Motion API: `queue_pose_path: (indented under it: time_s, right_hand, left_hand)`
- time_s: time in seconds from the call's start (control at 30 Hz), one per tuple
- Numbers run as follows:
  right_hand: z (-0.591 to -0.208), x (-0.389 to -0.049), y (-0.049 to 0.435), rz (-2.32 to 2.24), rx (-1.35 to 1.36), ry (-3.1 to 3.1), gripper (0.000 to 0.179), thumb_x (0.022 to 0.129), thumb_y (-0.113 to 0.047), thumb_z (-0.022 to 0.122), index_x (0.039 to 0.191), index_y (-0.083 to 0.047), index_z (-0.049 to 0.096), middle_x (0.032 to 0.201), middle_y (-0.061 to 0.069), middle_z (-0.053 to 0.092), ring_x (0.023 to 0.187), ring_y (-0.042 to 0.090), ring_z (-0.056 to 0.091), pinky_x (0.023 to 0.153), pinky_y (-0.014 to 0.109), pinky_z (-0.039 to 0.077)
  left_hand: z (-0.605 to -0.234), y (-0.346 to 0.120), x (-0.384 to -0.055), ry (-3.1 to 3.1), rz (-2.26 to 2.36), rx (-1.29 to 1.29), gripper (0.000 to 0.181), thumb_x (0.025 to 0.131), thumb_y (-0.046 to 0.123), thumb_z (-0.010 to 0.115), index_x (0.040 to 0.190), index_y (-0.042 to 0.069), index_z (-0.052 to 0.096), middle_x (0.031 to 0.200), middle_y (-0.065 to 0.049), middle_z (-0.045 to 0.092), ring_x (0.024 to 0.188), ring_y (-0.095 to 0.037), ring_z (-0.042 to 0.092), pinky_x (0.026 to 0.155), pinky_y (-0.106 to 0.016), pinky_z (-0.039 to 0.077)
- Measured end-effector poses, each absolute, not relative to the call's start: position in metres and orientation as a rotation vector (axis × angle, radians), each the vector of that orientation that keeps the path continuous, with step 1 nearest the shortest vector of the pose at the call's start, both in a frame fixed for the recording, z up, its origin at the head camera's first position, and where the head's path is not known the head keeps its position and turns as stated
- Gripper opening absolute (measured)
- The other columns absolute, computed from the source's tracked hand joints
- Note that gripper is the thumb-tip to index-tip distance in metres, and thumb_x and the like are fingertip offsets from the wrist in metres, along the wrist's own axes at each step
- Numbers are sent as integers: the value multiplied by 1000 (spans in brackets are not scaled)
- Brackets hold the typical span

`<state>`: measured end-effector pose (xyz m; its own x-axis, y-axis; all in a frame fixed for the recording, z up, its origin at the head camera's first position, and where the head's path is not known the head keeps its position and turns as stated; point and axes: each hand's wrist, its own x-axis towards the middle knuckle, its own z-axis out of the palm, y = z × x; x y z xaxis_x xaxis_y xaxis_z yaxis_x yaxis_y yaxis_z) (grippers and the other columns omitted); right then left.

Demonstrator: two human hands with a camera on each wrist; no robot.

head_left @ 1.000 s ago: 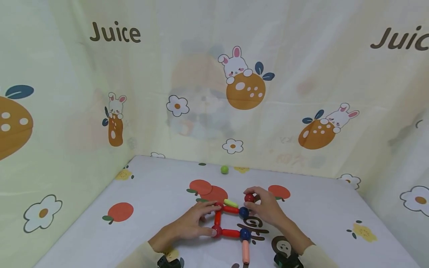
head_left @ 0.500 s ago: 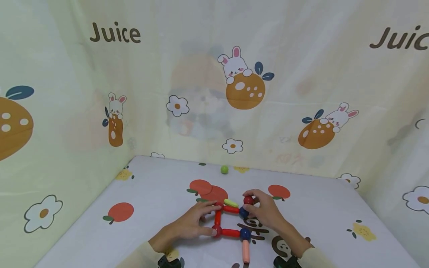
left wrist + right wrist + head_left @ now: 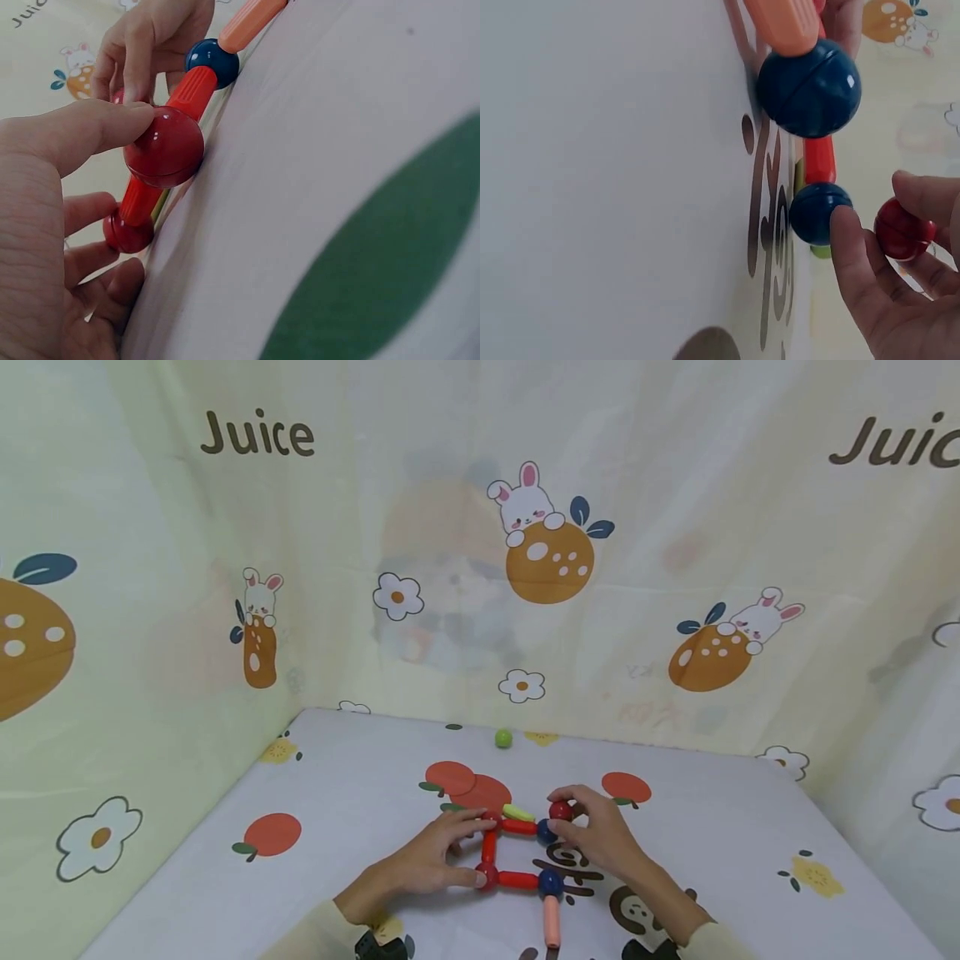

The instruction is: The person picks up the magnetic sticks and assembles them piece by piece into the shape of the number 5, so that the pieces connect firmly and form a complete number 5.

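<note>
A flat ball-and-rod frame lies on the table, with red rods (image 3: pixel 517 880) joining two red balls and two blue balls. My left hand (image 3: pixel 431 860) grips its left side, thumb on the near red ball (image 3: pixel 165 146) and fingers at the far red ball (image 3: pixel 127 231). A loose red ball (image 3: pixel 901 231) is held in the fingers of my right hand (image 3: pixel 600 831), just above the far blue ball (image 3: pixel 819 214); a finger of that hand touches this blue ball. From the near blue ball (image 3: pixel 810 88) a peach rod (image 3: pixel 551 922) points toward me.
A yellow-green rod (image 3: pixel 518 812) lies behind the far red rod. Farther back sits a green ball (image 3: pixel 503 738) near the table's rear edge. Printed cloth walls (image 3: pixel 450 485) stand behind and at both sides of the table (image 3: pixel 720 827).
My right hand has lowered the red ball slightly toward the far blue ball and then stayed close to it. The left hand and the frame have hardly moved.
</note>
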<state>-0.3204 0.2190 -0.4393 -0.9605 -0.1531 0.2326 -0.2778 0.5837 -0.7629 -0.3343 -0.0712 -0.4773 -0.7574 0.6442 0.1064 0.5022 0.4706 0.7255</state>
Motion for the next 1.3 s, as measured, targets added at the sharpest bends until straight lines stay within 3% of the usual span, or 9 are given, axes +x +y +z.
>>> queue_pose_path:
  time_s: [0.2, 0.37, 0.63, 1.07, 1.3]
  right_hand:
    - [-431, -301, 224, 1259, 451, -2763, 34, 86, -14, 81, 118, -15, 69, 107, 0, 68, 86, 20, 61, 65, 28, 55]
    - [-422, -285, 228, 1266, 564, -2852, 38, 85, -21, 83, 119, -12, 69, 100, -1, 67, 88, 21, 59, 69, 27, 55]
    - [-416, -265, 232, 1444, 780, -2923, 34, 84, -15, 83, 115, -10, 70, 103, 2, 67, 93, 23, 61, 80, 26, 57]
    - [-423, -244, 225, 1672, 851, -3126, 30, 85, -22, 83, 114, -20, 75, 95, 3, 68, 85, 22, 61, 68, 27, 53]
    - [-434, -237, 223, 1732, 918, -3149, 27, 87, -20, 81, 113, -22, 75, 101, 2, 68, 90, 20, 62, 72, 28, 57]
  left_hand:
    - [-477, -71, -334, 2532, 1163, 1013, 71, 85, 44, 74, 150, 31, 50, 157, 1, 39, 123, -14, 47, 94, -28, 49]
    - [-477, -71, -333, 2532, 1163, 1010, 71, 85, 44, 74, 150, 30, 50, 157, 1, 39, 123, -15, 47, 94, -28, 49]
    - [-477, -71, -333, 2530, 1159, 1000, 70, 85, 45, 74, 150, 33, 50, 157, 3, 38, 123, -15, 47, 94, -29, 49]
    - [-477, -71, -333, 2545, 1148, 1036, 71, 86, 48, 71, 151, 31, 49, 158, 2, 38, 122, -15, 48, 95, -30, 49]
    - [-477, -71, -334, 2543, 1147, 1023, 71, 85, 47, 72, 151, 33, 49, 157, 2, 39, 122, -15, 48, 95, -29, 49]
